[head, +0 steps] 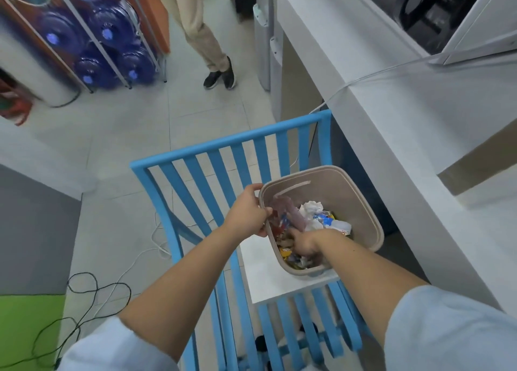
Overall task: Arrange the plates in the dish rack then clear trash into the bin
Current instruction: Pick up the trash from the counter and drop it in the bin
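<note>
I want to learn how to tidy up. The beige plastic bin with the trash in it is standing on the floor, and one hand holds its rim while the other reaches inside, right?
Not quite. The head view shows the beige plastic bin standing on the white seat of a blue slatted chair, not on the floor. The rest is right: the left hand holds its rim and the right hand reaches inside among the trash.
</note>
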`<state>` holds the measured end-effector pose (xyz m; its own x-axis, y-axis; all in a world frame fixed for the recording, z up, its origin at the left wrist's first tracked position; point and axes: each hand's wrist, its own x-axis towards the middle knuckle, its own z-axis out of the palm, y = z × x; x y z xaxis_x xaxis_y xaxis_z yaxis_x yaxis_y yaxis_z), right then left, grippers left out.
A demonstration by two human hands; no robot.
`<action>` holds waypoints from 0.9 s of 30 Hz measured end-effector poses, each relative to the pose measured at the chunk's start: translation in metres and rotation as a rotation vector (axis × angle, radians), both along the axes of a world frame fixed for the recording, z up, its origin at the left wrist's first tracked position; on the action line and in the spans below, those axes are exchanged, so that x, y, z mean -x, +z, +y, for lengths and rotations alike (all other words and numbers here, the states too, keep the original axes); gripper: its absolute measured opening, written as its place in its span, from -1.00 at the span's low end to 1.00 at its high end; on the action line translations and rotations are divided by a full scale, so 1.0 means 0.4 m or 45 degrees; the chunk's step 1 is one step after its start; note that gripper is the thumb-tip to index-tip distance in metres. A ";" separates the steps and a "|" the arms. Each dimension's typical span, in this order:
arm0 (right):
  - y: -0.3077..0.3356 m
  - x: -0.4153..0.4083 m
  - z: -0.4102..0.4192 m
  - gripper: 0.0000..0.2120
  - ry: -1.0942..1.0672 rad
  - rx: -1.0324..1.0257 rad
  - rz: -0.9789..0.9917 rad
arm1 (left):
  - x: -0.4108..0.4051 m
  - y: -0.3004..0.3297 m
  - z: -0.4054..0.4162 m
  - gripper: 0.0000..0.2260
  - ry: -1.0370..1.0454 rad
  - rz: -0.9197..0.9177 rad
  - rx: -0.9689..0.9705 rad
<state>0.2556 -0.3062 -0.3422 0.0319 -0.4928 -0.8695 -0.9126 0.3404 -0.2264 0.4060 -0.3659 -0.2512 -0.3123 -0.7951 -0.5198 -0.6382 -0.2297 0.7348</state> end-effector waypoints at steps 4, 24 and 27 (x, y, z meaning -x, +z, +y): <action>0.034 -0.005 0.007 -0.43 -0.070 0.123 0.026 | -0.001 0.007 0.000 -0.50 -0.011 -0.008 -0.011; 0.220 0.060 -0.030 -0.09 -0.175 1.376 0.408 | 0.003 0.015 -0.002 -0.48 -0.006 0.012 -0.074; 0.208 0.052 -0.036 -0.45 0.032 1.304 0.413 | 0.002 0.017 -0.004 -0.45 -0.006 0.018 -0.089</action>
<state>0.2348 -0.3207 -0.2592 -0.1054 -0.9944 -0.0117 -0.9846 0.1060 -0.1390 0.4054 -0.3674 -0.2444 -0.3237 -0.7554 -0.5697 -0.6293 -0.2778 0.7258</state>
